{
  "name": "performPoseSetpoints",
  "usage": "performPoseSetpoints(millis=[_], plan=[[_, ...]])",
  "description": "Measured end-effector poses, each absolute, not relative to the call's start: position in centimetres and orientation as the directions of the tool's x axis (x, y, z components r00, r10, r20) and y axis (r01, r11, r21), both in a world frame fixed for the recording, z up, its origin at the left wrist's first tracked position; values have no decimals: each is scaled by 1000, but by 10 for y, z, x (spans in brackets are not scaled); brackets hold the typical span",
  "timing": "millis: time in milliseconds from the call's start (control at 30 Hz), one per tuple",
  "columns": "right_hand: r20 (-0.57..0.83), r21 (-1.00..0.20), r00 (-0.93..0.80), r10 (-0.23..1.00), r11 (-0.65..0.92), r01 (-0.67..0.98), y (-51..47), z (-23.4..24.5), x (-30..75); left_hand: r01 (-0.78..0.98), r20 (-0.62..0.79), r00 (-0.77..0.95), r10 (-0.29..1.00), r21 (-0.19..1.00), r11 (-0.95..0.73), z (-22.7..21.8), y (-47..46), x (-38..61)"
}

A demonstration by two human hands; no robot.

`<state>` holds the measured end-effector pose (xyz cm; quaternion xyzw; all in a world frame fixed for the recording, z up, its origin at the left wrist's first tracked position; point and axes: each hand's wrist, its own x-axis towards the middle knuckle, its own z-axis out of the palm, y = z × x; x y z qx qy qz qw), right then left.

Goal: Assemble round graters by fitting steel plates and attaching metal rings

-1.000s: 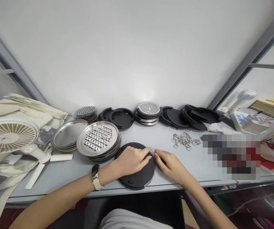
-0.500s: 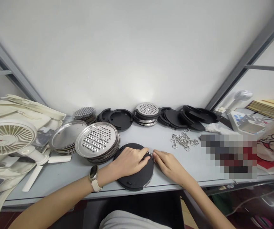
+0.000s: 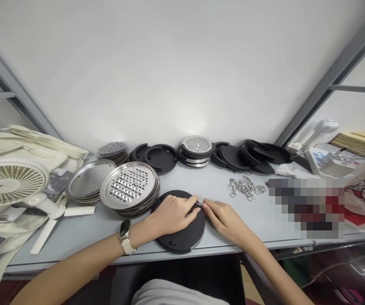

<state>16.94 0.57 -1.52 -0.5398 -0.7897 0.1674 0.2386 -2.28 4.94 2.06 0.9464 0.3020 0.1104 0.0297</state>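
Observation:
A round black disc with a thin metal rim [image 3: 182, 233] lies flat on the grey table [image 3: 252, 224], near its front edge. My left hand [image 3: 172, 215] presses on the disc's upper part, and a watch sits on that wrist. My right hand [image 3: 223, 220] comes in from the right, with its fingertips at the disc's edge. Those fingertips pinch a small metal clip [image 3: 199, 203] on the rim, close to my left fingertips. Most of the clip is hidden by my fingers.
Stacked steel grater plates [image 3: 128, 185] stand just left of the disc, with plain steel plates [image 3: 89, 178] beyond. Black rings and discs [image 3: 160, 158] line the back wall. A heap of metal clips [image 3: 245, 187] lies to the right. A white fan [image 3: 11, 185] sits on a canvas bag at left.
My right hand has moved slightly left, closer to my left hand at the clip. The view has shifted a little; the disc and stacks stay in place.

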Motion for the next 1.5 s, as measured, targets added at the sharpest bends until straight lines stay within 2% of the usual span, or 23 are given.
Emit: performPoseSetpoints(millis=[167, 967, 1500], plan=[[208, -477, -322, 923, 384, 791, 5, -16, 169, 560, 189, 796, 576, 132, -818, 21, 49, -22], [210, -427, -308, 928, 370, 825, 6, -20, 169, 560, 203, 795, 571, 117, -820, 19, 49, -22], [207, -446, -293, 934, 356, 821, 6, -19, 168, 542, 219, 809, 545, 79, -837, 18, 49, -23]])
